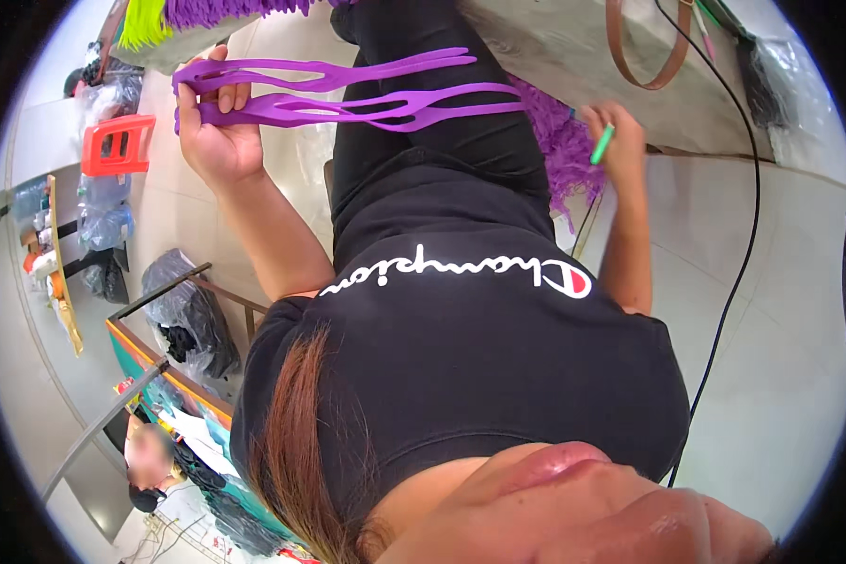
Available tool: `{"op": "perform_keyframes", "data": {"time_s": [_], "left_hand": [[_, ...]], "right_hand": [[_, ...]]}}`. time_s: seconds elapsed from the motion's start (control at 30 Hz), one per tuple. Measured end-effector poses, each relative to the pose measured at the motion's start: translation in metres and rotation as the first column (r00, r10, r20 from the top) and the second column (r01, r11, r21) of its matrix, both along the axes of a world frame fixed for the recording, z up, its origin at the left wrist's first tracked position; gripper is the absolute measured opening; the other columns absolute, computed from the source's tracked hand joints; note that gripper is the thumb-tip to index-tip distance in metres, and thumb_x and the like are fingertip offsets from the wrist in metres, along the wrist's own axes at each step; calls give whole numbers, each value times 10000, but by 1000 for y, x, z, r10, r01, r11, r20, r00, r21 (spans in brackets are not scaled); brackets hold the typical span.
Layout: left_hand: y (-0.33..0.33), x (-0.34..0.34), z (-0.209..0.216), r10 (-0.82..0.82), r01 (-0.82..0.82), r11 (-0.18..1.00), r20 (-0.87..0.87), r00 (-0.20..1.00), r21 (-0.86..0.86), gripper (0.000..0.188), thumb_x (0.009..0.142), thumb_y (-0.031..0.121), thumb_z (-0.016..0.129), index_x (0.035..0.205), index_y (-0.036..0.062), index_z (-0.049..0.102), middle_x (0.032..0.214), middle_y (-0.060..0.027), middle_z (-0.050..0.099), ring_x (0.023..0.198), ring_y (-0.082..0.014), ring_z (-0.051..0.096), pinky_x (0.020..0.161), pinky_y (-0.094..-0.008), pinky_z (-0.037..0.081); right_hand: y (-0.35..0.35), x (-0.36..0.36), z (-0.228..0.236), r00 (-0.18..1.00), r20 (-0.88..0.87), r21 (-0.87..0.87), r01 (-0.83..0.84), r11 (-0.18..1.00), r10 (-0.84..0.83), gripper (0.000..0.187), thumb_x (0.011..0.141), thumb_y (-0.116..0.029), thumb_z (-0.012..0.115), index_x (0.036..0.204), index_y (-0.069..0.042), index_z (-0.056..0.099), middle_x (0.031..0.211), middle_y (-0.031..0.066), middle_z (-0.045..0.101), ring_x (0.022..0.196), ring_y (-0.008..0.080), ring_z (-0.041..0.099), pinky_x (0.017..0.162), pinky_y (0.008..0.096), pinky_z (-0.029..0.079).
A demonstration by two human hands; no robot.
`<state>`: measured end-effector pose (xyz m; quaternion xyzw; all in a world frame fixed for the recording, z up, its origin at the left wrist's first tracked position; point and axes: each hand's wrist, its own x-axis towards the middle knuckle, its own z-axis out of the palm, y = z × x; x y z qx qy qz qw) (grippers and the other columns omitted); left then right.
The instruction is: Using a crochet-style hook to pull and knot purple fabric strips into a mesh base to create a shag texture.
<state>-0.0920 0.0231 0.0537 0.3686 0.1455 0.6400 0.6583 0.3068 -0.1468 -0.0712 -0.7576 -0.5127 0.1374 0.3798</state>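
My left hand (224, 150) is raised at the upper left, its fingers closed around one end of a purple slotted strap (385, 70). Two long arms with narrow oval openings extend from it to the right, above my lap. On the other side, my right hand (627, 146) is closed on a slim green stick-like tool (603, 144), slightly blurred; its exact kind cannot be made out. Purple fringe (547, 132) hangs beside my right thigh, close to that hand. The right-hand ends of the strap's arms are free.
Purple fringe (226, 9) and lime-green fringe (146, 23) lie along the top edge. A brown strap loop (615, 56) and a black cable (755, 179) hang at the right. At left are a red stool (119, 146), plastic bags (193, 315) and another person (150, 456) by a table.
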Motion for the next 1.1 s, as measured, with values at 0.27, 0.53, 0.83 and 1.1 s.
{"op": "perform_keyframes", "data": {"time_s": [0.27, 0.53, 0.83, 1.1], "left_hand": [[-2, -4, 2, -17, 19, 999, 40, 999, -51, 298, 976, 226, 393, 1107, -23, 494, 1077, -238, 573, 621, -141, 378, 591, -268, 346], [4, -31, -19, 157, -162, 981, -58, 986, -103, 365, 990, 285, 341, 1131, -19, 484, 1126, -237, 549, 617, -145, 390, 574, -270, 350], [27, -57, -54, 56, -45, 964, 35, 998, -263, 312, 992, 285, 357, 1057, 34, 530, 1060, -138, 596, 562, -122, 334, 534, -260, 315], [-1, -29, -25, 360, -407, 912, -386, 850, -45, 256, 993, 246, 389, 900, 54, 531, 934, -138, 628, 616, -118, 406, 571, -258, 346]], "right_hand": [[119, -103, 0, 905, 128, 432, -420, 798, 406, 249, 765, -141, 734, 941, -21, 605, 735, 61, 565, 665, 131, 514, 611, 274, 438], [84, -75, 12, 789, -514, 279, -218, 935, 337, 262, 725, -113, 757, 706, -37, 507, 728, 34, 598, 669, 100, 528, 630, 241, 432], [50, -14, -8, 661, -711, 92, -251, 964, 240, 428, 759, -40, 701, 645, -128, 298, 752, 24, 562, 653, 71, 419, 592, 216, 350], [56, -19, -20, 898, -397, 123, -153, 981, 190, 403, 809, -173, 705, 638, -59, 358, 703, 42, 575, 641, 102, 451, 586, 244, 397]]}}
